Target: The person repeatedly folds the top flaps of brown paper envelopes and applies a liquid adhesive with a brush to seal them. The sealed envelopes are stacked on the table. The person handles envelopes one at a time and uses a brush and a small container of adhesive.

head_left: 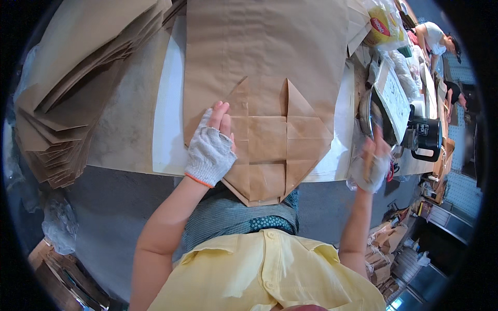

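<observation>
A large brown paper bag [264, 41] lies flat in front of me, its near end folded into a pointed, many-sided bottom with flaps [267, 142]. My left hand [211, 147], in a white fingerless knit glove, rests on the left flap with fingers stretched out flat. At the right, my right hand [371, 165], gloved alike, is beside a dark round pan [366, 116]. Its fingers are blurred by motion but look closed around something thin that reaches toward the pan; what it is cannot be made out.
Stacked brown paper sheets [67, 119] fan out at the left. White sheeting [170, 119] lies under the bag. Right of the pan are a white board [391, 98], a black mug [428, 137] and a plastic bag with a yellow package [383, 26]. Two people [433, 39] work farther right.
</observation>
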The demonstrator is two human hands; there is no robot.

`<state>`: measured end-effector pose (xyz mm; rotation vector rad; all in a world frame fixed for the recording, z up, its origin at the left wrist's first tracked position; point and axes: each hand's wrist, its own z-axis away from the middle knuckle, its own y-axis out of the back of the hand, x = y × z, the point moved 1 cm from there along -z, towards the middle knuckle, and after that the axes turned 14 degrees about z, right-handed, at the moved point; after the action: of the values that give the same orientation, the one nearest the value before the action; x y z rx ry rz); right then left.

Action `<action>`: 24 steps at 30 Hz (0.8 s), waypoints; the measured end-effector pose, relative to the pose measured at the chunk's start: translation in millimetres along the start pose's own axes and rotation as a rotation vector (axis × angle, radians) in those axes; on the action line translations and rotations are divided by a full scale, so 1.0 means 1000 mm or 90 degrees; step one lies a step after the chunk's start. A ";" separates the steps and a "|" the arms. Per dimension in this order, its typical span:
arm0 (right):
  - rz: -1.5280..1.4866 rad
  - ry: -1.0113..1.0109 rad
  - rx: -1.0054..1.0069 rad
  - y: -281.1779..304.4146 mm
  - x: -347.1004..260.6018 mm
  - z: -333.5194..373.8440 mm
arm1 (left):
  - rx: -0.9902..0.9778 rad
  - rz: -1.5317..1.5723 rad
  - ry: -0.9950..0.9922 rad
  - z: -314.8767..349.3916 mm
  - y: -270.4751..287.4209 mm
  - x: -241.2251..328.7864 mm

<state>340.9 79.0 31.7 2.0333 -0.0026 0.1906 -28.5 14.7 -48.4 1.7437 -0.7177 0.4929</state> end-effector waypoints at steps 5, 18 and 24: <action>0.200 0.182 0.002 0.021 0.114 0.067 | 0.007 0.061 0.063 -0.006 0.003 -0.004; -0.195 0.287 -0.397 -0.074 -0.091 -0.071 | -0.096 -0.064 0.080 -0.054 0.026 -0.016; -0.093 0.344 -0.159 -0.053 -0.089 -0.004 | -0.048 -0.137 -0.015 -0.005 0.016 0.006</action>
<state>257.0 99.3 -26.2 1.6727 0.4367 0.6093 -35.0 15.1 -31.4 1.7333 -0.5495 0.2952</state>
